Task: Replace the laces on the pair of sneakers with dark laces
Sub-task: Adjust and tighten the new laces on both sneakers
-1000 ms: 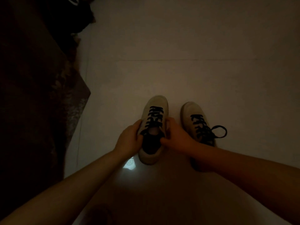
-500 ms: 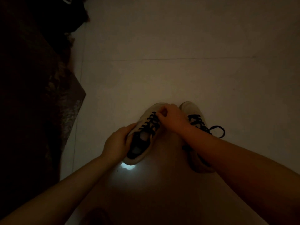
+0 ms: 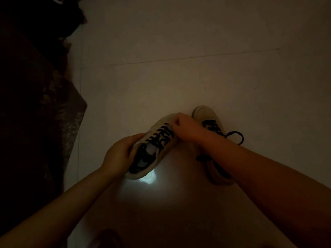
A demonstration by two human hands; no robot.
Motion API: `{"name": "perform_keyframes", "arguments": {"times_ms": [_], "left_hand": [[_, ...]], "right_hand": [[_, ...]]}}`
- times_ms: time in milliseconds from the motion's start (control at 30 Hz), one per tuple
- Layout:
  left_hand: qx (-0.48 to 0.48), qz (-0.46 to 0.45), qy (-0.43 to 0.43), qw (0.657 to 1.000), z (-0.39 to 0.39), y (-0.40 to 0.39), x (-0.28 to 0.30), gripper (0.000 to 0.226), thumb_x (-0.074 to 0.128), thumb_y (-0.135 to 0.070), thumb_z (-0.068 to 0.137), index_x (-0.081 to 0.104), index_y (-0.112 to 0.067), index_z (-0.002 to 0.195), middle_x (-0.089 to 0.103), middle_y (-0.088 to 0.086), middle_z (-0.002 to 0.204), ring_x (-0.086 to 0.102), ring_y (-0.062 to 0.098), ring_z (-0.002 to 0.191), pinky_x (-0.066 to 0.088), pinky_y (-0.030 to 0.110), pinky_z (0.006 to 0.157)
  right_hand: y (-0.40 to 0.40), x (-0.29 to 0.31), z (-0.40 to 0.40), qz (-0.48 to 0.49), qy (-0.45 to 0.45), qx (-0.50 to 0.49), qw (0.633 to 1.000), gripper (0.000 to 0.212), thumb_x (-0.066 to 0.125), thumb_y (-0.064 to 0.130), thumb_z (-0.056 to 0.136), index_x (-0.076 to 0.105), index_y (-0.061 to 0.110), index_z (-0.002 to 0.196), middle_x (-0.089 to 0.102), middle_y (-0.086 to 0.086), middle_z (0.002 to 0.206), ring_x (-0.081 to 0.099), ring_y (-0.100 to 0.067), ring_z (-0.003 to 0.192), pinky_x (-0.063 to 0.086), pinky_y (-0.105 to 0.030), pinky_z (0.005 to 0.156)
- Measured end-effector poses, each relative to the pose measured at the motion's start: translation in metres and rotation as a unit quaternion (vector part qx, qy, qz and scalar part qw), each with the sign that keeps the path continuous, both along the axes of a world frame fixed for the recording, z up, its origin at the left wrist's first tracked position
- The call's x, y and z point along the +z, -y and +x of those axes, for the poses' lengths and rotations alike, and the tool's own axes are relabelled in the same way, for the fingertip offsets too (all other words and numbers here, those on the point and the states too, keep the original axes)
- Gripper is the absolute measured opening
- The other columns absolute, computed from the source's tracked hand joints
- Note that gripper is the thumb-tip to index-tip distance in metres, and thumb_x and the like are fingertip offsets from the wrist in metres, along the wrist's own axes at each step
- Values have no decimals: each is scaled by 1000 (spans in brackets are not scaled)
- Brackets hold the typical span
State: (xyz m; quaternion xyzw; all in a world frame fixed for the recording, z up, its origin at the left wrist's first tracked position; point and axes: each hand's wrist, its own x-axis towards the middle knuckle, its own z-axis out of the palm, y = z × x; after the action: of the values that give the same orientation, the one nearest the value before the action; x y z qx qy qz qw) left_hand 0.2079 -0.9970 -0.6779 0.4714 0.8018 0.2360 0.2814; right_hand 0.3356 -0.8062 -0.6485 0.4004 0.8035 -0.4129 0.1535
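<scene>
While my left hand (image 3: 119, 155) grips the heel end of the sneaker (image 3: 154, 145), its toe angles up-right, right under my right hand (image 3: 184, 127) pinching the lowest dark laces (image 3: 162, 137).

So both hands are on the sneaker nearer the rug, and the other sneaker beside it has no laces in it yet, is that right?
Not quite. In the head view both hands, left hand and right hand, are on the nearer sneaker, but the other sneaker already has dark laces in it.

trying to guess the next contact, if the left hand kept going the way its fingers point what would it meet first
The left hand already grips the nearer sneaker by its collar, so that shoe comes first; depth is hard to judge in the dim light.
</scene>
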Motion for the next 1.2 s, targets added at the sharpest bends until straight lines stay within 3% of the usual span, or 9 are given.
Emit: {"name": "perform_keyframes", "arguments": {"times_ms": [133,233,333,467,533,733,933,1033,1200], "left_hand": [[107,46,-58,991,24,8,27,17,60,-20,87,64,-16,103,56,-4,93,55,8,77,38,14,64],[200,-17,109,974,54,8,55,8,58,-20,91,64,-24,89,65,-10,84,62,0,78,47,15,67],[303,-109,342,883,63,-9,73,15,53,-27,93,66,-20,92,68,-1,87,65,16,83,51,33,74],[428,-114,539,717,49,-32,73,18,52,-28,93,63,-15,98,66,1,87,60,12,77,43,24,63],[438,-128,579,675,44,-38,69,25,52,-32,92,59,-17,111,63,0,89,57,12,75,38,24,60],[451,-104,614,639,41,-45,55,21,51,-19,95,59,-11,112,69,3,65,65,13,53,49,19,40],[486,-86,610,619,40,-49,40,34,49,-19,96,55,-7,127,64,12,113,62,24,92,55,34,71],[495,-71,608,616,43,-50,36,33,47,-22,97,56,-6,124,60,15,124,58,29,108,49,38,87],[500,-71,586,634,43,-47,24,35,47,-30,97,58,-9,123,63,11,121,62,24,98,47,37,88]], "right_hand": [[6,-15,10,47,-62,-5,997,24,57,29,91,59,6,101,51,-1,89,48,-13,81,35,-24,68],[3,-16,7,24,-86,-46,995,24,59,32,90,62,9,96,53,1,85,50,-12,78,35,-23,65],[3,-16,8,4,-126,-94,988,17,60,22,89,62,8,98,56,3,82,50,-11,75,37,-19,58],[4,-14,12,50,-114,-4,992,18,61,22,88,69,9,98,58,3,88,51,-9,80,33,-13,58],[7,-15,12,66,-95,26,993,19,65,25,86,69,11,98,62,-2,92,56,-16,85,38,-21,68],[13,-7,3,62,-45,14,997,28,63,18,86,66,-3,104,64,-20,102,57,-27,92,37,-25,71],[15,-4,-1,32,-9,-9,999,25,61,14,84,67,-6,98,67,-20,100,60,-30,94,42,-30,76],[11,-5,-1,-32,-5,-22,999,14,60,11,84,62,2,74,61,-13,77,58,-22,73,41,-24,62],[5,-2,9,-181,-51,-131,973,33,58,14,90,44,17,61,43,0,61,39,-10,56,34,-17,48]]}}
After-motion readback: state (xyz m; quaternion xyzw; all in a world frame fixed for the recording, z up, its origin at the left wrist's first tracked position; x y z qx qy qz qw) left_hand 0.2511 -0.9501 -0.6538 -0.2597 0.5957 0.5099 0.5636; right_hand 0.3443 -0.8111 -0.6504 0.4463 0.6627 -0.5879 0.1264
